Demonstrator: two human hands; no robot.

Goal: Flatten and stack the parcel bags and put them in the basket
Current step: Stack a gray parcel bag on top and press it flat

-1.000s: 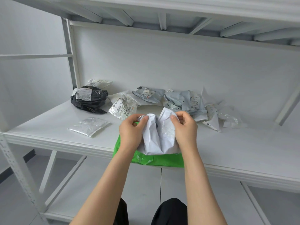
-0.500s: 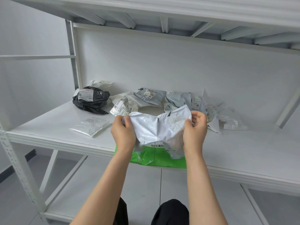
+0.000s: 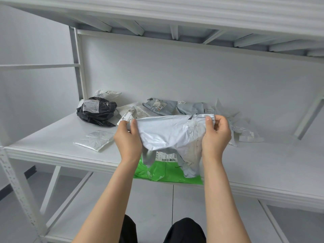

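Note:
A crumpled white parcel bag [image 3: 172, 132] is stretched in the air above the shelf. My left hand [image 3: 127, 139] pinches its left top corner and my right hand [image 3: 216, 137] pinches its right top corner. The bag's lower part hangs down, with a barcode label showing. Under it a green parcel bag [image 3: 168, 172] lies flat at the shelf's front edge. No basket is in view.
The white shelf [image 3: 52, 137] carries a crumpled black bag [image 3: 97, 111] at the back left, a small silvery bag [image 3: 94, 140], grey bags [image 3: 166, 106] along the back wall and clear bags [image 3: 245, 132] to the right. A shelf board hangs overhead.
My hands have moved apart and up, pulling the bunched white bag out wide. Its top edge is now stretched almost straight.

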